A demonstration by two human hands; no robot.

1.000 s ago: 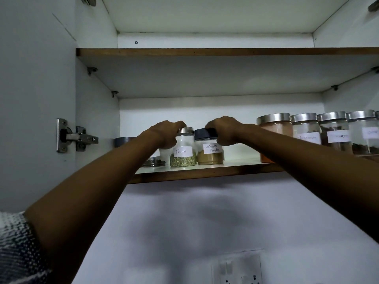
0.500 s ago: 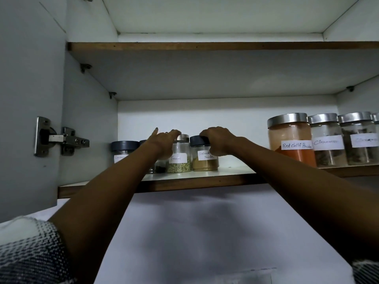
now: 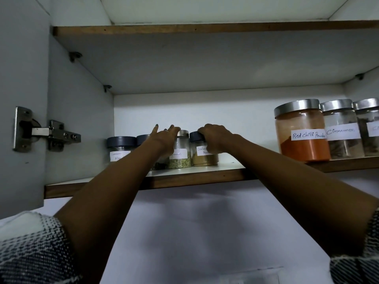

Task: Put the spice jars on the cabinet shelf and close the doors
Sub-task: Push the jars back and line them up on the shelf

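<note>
On the lower cabinet shelf (image 3: 194, 177) stand small spice jars. My left hand (image 3: 164, 140) rests against the silver-lidded fennel jar (image 3: 180, 158), its fingers loosening and one pointing up. My right hand (image 3: 215, 140) is wrapped around the dark-lidded coriander powder jar (image 3: 202, 158), which stands on the shelf beside the fennel jar. A dark-lidded garam masala jar (image 3: 120, 148) stands further left, and another dark lid (image 3: 143, 139) shows behind my left arm.
Bigger silver-lidded jars stand at the right: red chilli powder (image 3: 301, 132), cinnamon (image 3: 341, 130) and one more (image 3: 369, 128). The left door (image 3: 20, 78) hangs open on its hinge (image 3: 45, 132). An upper shelf (image 3: 205, 29) runs above. A white wall lies below.
Both jars have been pushed deeper onto the shelf. My left fingers have spread off the fennel jar's lid. The view has shifted, showing more of the left jars.
</note>
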